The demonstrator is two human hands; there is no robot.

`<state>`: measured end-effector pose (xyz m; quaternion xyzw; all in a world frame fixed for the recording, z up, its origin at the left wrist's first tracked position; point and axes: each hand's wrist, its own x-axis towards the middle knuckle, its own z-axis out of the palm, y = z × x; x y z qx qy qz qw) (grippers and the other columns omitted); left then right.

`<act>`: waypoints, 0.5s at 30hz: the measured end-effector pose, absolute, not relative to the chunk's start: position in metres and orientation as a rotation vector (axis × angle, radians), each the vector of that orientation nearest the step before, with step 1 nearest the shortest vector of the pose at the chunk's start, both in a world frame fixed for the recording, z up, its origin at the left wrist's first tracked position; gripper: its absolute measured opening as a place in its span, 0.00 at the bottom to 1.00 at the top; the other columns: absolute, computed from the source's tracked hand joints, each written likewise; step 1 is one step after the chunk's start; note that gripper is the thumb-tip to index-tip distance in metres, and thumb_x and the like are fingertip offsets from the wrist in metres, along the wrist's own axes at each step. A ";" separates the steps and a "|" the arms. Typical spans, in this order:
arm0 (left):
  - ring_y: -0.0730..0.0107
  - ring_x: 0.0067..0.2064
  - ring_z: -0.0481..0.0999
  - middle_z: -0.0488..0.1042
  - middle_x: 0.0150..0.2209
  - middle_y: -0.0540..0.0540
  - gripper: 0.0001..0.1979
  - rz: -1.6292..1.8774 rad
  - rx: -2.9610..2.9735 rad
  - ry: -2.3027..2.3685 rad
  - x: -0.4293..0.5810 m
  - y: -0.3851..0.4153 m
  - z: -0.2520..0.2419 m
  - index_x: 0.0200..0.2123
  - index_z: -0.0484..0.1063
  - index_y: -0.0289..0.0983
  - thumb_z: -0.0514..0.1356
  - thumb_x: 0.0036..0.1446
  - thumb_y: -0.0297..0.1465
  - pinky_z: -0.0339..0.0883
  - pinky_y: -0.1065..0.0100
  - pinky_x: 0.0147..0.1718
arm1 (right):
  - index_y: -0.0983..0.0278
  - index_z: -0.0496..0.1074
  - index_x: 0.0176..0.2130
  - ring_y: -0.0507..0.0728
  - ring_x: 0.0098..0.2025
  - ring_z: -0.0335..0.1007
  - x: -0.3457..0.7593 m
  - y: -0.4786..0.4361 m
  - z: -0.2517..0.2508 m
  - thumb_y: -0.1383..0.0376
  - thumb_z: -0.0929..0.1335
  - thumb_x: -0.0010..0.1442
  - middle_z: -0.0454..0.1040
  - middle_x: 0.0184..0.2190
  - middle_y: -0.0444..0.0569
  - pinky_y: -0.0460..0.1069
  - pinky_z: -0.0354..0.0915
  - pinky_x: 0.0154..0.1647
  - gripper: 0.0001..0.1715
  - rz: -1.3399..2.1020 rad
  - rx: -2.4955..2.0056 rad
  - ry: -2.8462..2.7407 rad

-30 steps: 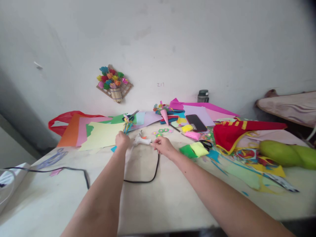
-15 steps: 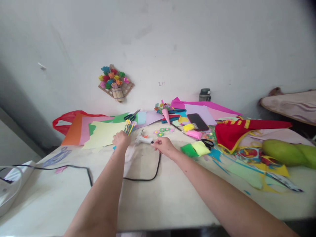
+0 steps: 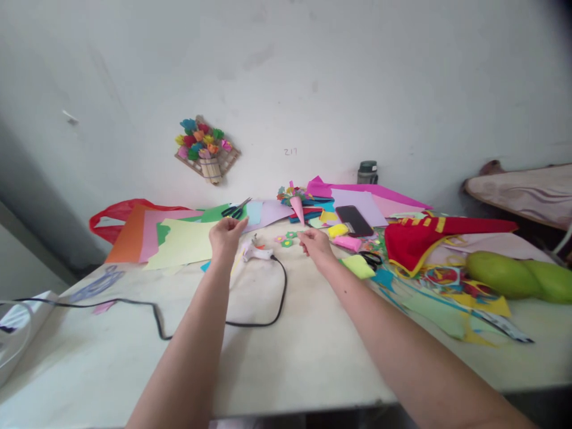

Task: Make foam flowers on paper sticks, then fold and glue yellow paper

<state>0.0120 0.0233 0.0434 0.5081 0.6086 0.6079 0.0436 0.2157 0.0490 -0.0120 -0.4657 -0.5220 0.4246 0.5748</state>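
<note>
1. Right hand (image 3: pixel 316 245) has left the glue gun (image 3: pixel 258 253), mid-frame; fingers narrow now, beside the paper flowers (image 3: pixel 287 243)!
2. Left hand (image 3: pixel 227 235) is higher, below the scissors (image 3: pixel 235 211), fingers pinched, contents unclear.

The person's left hand (image 3: pixel 226 238), toward 8 o'clock from the centre of the view, is bare, with slim fingers and a softly rounded back. The right hand (image 3: pixel 315 244), at 4 o'clock, is bare as well and similarly slender. The left forearm (image 3: pixel 192 351) is uncovered down to the frame's edge at 7 o'clock, smooth in outline and broadening from a narrow wrist. The right forearm (image 3: pixel 393 339), also uncovered, widens toward the edge between 4 and 5 o'clock; one small round mark (image 3: pixel 345 292) shows near its wrist. The fingernails are too small to make out.
</note>
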 end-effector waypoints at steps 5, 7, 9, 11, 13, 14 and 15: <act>0.77 0.19 0.61 0.62 0.14 0.54 0.15 1.877 1.365 1.731 -0.002 0.013 0.048 0.19 0.66 0.36 0.63 0.37 0.41 0.55 0.73 0.19 | 0.65 0.61 0.20 0.45 0.12 0.54 0.213 0.045 -0.012 0.63 0.66 0.47 0.63 0.13 0.39 0.40 0.51 0.10 0.10 1.044 -1.080 -1.261; 0.76 0.20 0.63 0.63 0.15 0.53 0.14 1.856 1.364 1.687 -0.006 0.009 0.052 0.18 0.67 0.35 0.63 0.36 0.40 0.58 0.73 0.22 | 0.65 0.62 0.21 0.44 0.12 0.54 0.210 0.043 -0.011 0.64 0.66 0.48 0.64 0.13 0.39 0.40 0.51 0.10 0.09 1.056 -1.082 -1.276; 0.76 0.22 0.65 0.66 0.17 0.52 0.14 1.822 1.345 1.571 -0.006 0.007 0.055 0.18 0.66 0.34 0.64 0.36 0.39 0.61 0.72 0.24 | 0.66 0.64 0.23 0.44 0.12 0.55 0.207 0.040 -0.010 0.65 0.66 0.48 0.66 0.15 0.40 0.40 0.51 0.09 0.07 1.087 -1.065 -1.304; 0.76 0.23 0.67 0.69 0.19 0.50 0.14 1.793 1.296 1.419 -0.002 0.005 0.058 0.18 0.66 0.34 0.65 0.35 0.38 0.63 0.71 0.27 | 0.66 0.67 0.30 0.44 0.13 0.58 0.202 0.035 -0.010 0.66 0.66 0.48 0.72 0.23 0.44 0.40 0.53 0.10 0.07 1.135 -1.015 -1.343; 0.75 0.25 0.69 0.70 0.21 0.48 0.15 1.755 1.274 1.306 0.004 0.004 0.062 0.18 0.66 0.33 0.65 0.35 0.38 0.64 0.69 0.30 | 0.66 0.66 0.39 0.45 0.16 0.62 0.194 0.030 -0.009 0.66 0.66 0.48 0.73 0.35 0.50 0.40 0.55 0.10 0.15 1.200 -0.939 -1.385; 0.74 0.25 0.69 0.70 0.21 0.48 0.15 1.734 1.276 1.273 0.007 0.003 0.064 0.18 0.66 0.33 0.66 0.34 0.37 0.65 0.69 0.30 | 0.65 0.65 0.43 0.45 0.17 0.64 0.190 0.027 -0.008 0.67 0.66 0.48 0.71 0.42 0.52 0.40 0.56 0.11 0.19 1.248 -0.899 -1.404; 0.74 0.26 0.70 0.70 0.21 0.48 0.15 1.714 1.284 1.250 0.010 0.002 0.067 0.18 0.67 0.33 0.66 0.34 0.37 0.65 0.69 0.31 | 0.64 0.64 0.45 0.45 0.19 0.65 0.184 0.024 -0.006 0.68 0.66 0.48 0.68 0.47 0.53 0.41 0.57 0.12 0.22 1.299 -0.870 -1.407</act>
